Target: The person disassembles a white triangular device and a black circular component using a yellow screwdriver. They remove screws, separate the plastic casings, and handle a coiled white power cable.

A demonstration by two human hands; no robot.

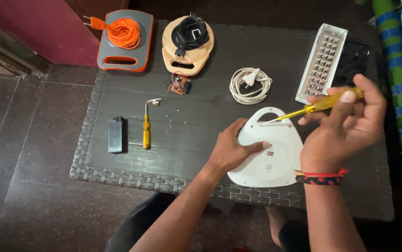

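Left hand (231,151) was pressed flat, fingers spread, on the white cover (275,158); right fingers (348,100) pinched a screwdriver (313,108), tip angled down-left toward the cover's handle end.

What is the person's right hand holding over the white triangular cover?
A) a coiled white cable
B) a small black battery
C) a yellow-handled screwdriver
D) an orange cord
C: the right hand grips a yellow-handled screwdriver, its tip over the white cover, which the left hand presses down.

White cover (275,158) partly under both hands
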